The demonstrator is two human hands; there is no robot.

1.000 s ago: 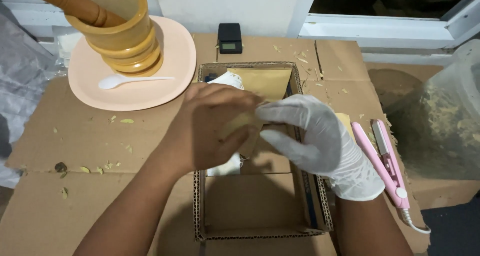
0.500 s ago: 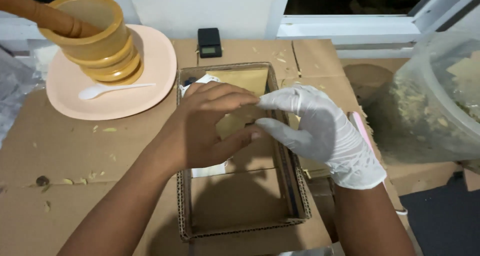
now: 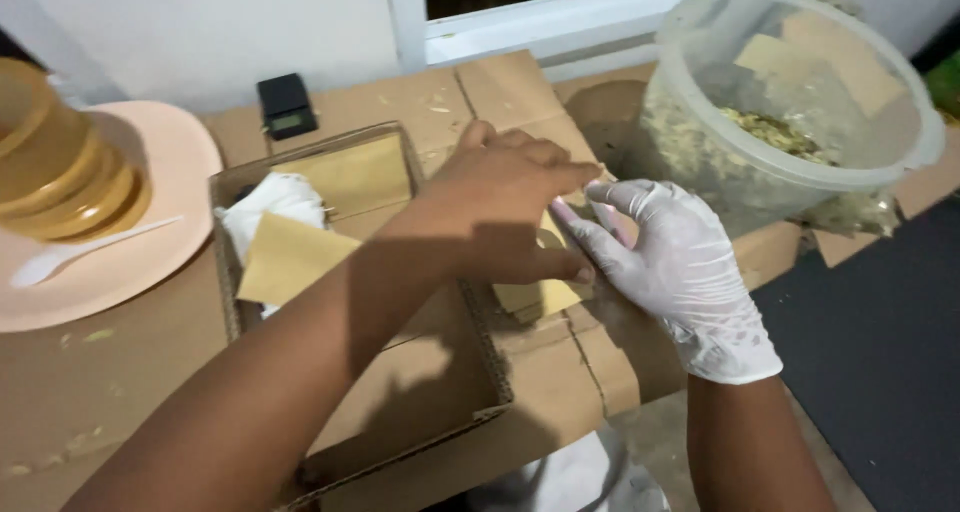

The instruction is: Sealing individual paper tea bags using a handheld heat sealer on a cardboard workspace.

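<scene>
Cardboard-covered table (image 3: 90, 392) below window (image 3: 540, 12), both hands (image 3: 585, 237) pinching small tan packet (image 3: 540, 294).

Inside your open cardboard box (image 3: 350, 302) lie tan paper packets (image 3: 290, 257); behind it sits a small black device's greenish screen (image 3: 287, 122).

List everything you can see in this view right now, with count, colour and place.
Cardboard box: one, brown, open, centre.
Paper pouches: two tan, one inside the box, one under both hands by the box's right wall.
White cloth or paper: one, in the box's far left corner.
Plate: one, pale pink, left.
Spoon: one, white, on the plate.
Mortar: one, yellow, on the plate.
Small scale: one, black, far centre.
Tub: one, clear plastic, holding dried plant bits, right.
Pink tool: one, mostly hidden between the hands.
Left hand: bare, on the pouch.
Right hand: white glove, on the pouch.
</scene>
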